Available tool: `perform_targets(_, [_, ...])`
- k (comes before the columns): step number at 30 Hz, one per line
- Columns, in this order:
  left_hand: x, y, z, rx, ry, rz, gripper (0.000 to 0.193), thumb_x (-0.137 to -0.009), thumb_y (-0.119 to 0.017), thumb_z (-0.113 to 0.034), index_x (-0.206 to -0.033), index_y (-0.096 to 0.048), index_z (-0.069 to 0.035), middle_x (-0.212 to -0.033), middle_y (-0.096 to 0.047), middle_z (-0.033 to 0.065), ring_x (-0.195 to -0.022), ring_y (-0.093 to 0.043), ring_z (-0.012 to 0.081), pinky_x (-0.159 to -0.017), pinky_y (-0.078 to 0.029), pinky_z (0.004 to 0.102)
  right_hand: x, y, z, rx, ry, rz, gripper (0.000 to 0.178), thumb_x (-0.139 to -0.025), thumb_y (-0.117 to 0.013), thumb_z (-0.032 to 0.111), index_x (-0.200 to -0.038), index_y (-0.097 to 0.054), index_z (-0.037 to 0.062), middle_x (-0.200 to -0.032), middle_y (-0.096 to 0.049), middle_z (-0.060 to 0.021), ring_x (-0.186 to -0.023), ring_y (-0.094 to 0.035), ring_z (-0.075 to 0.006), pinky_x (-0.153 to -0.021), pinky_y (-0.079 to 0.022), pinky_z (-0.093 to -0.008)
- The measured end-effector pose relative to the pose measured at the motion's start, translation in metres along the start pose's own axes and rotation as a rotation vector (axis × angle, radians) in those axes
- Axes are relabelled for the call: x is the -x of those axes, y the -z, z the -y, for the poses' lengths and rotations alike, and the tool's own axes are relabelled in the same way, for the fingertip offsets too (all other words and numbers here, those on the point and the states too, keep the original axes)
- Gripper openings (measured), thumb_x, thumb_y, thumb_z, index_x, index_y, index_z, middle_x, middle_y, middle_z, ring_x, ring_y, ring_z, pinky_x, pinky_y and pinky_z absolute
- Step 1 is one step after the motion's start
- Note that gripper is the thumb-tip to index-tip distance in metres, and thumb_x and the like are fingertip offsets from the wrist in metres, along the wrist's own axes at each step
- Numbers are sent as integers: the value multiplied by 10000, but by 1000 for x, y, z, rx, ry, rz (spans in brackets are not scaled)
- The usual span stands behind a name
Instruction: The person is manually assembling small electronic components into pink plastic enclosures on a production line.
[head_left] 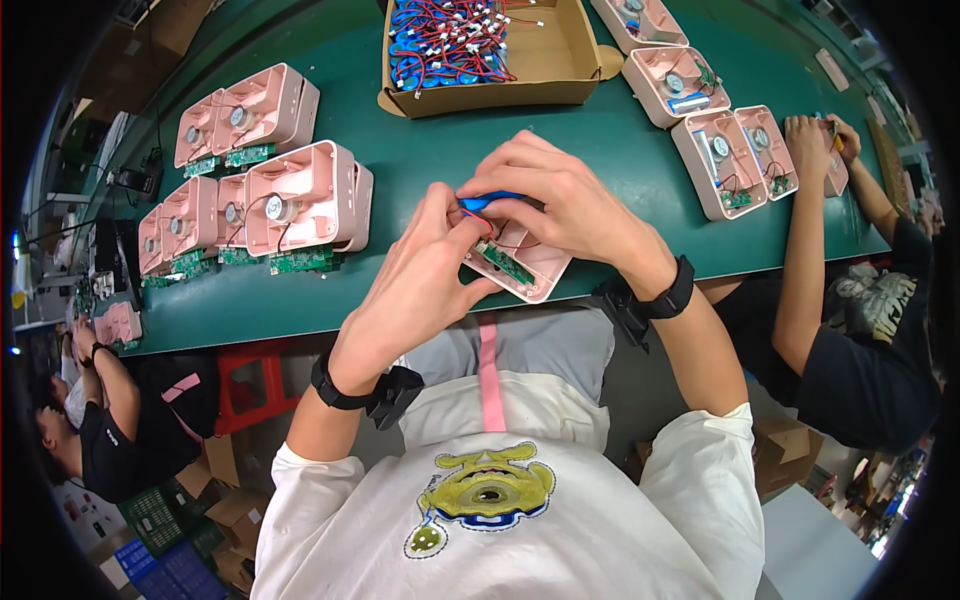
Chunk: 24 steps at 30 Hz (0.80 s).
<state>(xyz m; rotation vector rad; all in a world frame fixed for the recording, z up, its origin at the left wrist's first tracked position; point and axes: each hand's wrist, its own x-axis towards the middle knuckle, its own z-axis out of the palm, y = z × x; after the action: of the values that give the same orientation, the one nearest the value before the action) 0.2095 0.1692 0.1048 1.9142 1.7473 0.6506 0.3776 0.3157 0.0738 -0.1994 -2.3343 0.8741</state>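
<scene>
Green worktable (350,125), red stool (278,385) (at left), grey floor (632,400)

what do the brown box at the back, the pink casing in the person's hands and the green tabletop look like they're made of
Brown box: most likely matte cardboard, judging by its plain brown walls and thin flaps.
Pink casing: probably moulded plastic, smooth, with even colour and a rounded corner.
Green tabletop: maybe a rubber or vinyl sheet, fairly dull and uniform; laminate is possible.

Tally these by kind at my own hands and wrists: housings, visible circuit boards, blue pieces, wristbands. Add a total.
Pink housing: 1
Green circuit board: 1
Blue piece: 1
Black wristbands: 2
Total: 5
</scene>
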Motion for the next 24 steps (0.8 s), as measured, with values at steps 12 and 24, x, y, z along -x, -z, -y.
perform_targets(12, [3, -7, 5, 73, -68, -77, 424, -738, -939, -105, -1092, -749, 33, -1067, -487, 146, -965, -562, 313, -856, -552, 421, 2, -3, -2, 15, 5, -19, 275, -843, -736, 13, -1112, -778, 58, -1049, -711, -83, -1001, -645, -298, -872, -551, -419])
perform_targets(24, [5, -3, 12, 54, -76, -82, 368, -731, -927, -41, -1051, -753, 10, -1133, -502, 144, -1011, -600, 298, -852, -584, 405, -6, 19, 3, 190, 59, 249, 355, -745, -766, -2, -1093, -776, 71, -1052, -698, -51, -1024, -649, -283, -881, -551, -395])
